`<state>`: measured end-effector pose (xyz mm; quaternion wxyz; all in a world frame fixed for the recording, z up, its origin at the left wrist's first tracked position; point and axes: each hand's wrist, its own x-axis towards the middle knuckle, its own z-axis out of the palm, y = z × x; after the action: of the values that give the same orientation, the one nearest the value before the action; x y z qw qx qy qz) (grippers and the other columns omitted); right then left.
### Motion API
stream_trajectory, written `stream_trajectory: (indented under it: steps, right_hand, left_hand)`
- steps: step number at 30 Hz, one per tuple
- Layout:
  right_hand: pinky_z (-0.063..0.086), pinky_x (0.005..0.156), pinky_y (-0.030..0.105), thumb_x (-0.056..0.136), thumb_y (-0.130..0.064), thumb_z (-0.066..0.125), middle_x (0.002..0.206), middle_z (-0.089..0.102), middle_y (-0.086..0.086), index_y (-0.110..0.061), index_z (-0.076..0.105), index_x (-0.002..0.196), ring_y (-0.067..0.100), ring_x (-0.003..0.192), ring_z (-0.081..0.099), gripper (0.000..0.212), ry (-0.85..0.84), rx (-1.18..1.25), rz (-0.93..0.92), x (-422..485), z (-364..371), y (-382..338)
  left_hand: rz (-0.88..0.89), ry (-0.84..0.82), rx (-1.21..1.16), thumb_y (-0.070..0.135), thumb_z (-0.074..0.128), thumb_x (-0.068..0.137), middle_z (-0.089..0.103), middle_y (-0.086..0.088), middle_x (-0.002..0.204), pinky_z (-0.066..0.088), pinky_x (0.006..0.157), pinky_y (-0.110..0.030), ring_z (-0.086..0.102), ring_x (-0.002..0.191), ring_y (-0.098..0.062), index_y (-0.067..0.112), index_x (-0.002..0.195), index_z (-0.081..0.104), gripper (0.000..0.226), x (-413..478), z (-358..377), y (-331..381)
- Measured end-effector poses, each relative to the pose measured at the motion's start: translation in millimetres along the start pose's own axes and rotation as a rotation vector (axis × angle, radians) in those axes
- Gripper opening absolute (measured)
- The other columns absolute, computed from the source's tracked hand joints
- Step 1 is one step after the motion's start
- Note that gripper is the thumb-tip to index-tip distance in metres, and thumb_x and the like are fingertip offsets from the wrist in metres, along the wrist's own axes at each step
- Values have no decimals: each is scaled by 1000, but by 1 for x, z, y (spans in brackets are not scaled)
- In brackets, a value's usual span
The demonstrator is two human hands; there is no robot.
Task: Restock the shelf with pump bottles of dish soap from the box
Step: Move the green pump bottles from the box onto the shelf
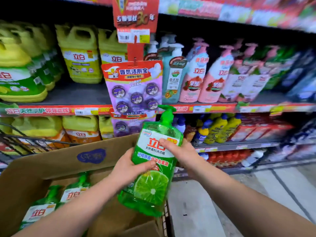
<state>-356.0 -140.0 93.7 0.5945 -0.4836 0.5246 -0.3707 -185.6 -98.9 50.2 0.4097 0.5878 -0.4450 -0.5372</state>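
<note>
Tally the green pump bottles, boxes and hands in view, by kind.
Green pump bottles: 3, the held bottle, a near boxed bottle, a far boxed bottle
Cardboard box: 1
Hands: 2, left hand and right hand, both gripping the held bottle
Total: 6

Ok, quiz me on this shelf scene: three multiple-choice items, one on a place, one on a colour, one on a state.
1. Where do the other green pump bottles lie?
A. in the brown cardboard box
B. on the floor
C. on the top shelf

2. What colour is the pump head of the held transparent green plastic bottle?
A. white
B. pink
C. green

3. The cardboard box is:
A. taped shut
B. open at the top
C. flattened

Answers: 1 A, they show between its walls; 2 C, it matches the bottle's green body; 3 B, its flap stands up and the bottles show inside.
</note>
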Motion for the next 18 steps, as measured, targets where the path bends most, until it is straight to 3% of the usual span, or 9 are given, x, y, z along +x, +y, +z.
stream_trajectory:
  steps: [2, 4, 6, 8, 12, 15, 18]
  right_hand:
    - [59, 71, 26, 80, -20, 73, 94, 74, 6, -16, 68, 89, 14, 77, 71, 11, 65, 12, -13, -23, -46, -3]
    - [58, 81, 35, 79, -21, 74, 99, 74, 10, -11, 69, 100, 21, 87, 71, 24, 155, 23, -17, -49, -95, -3]
    - [57, 84, 38, 80, -18, 73, 103, 72, 14, -6, 68, 105, 26, 92, 70, 28, 222, 54, -23, -75, -139, -1]
    - [59, 74, 28, 81, -15, 72, 101, 73, 13, -8, 68, 101, 20, 83, 70, 22, 287, 65, -42, -103, -186, 2]
    - [50, 47, 14, 80, -16, 74, 74, 73, -4, -15, 66, 84, 2, 56, 68, 9, 398, 105, -59, -156, -267, 12]
    - [48, 44, 14, 81, -15, 72, 64, 71, -8, -15, 66, 85, 2, 53, 67, 7, 448, 143, -57, -192, -314, 18]
    - [52, 48, 18, 80, -20, 74, 78, 74, -2, -16, 66, 88, 7, 61, 70, 12, 509, 157, -41, -213, -345, 21]
  left_hand:
    - [27, -55, 29, 32, 87, 51, 73, -1, 98, 55, 85, -40, 71, 88, -19, 17, 111, 58, 68, -4, 46, 12]
    - [49, -111, 63, 43, 83, 41, 73, -3, 99, 54, 89, -43, 70, 90, -21, 19, 107, 59, 75, -10, 97, 23]
    - [83, -168, 87, 43, 81, 42, 73, 0, 95, 53, 90, -43, 70, 88, -18, 22, 98, 61, 64, -17, 146, 30]
    - [108, -237, 70, 41, 82, 42, 74, -1, 94, 53, 90, -45, 70, 88, -21, 22, 94, 61, 59, -27, 199, 36]
    - [115, -402, 11, 36, 83, 43, 74, -9, 100, 53, 89, -48, 69, 92, -28, 12, 109, 61, 74, -48, 292, 41]
    - [121, -502, 15, 34, 85, 47, 74, -8, 98, 55, 85, -43, 70, 90, -27, 10, 111, 60, 73, -62, 346, 45]
    - [126, -562, 50, 36, 90, 49, 73, -10, 102, 54, 87, -45, 69, 93, -29, 10, 114, 59, 77, -68, 382, 51]
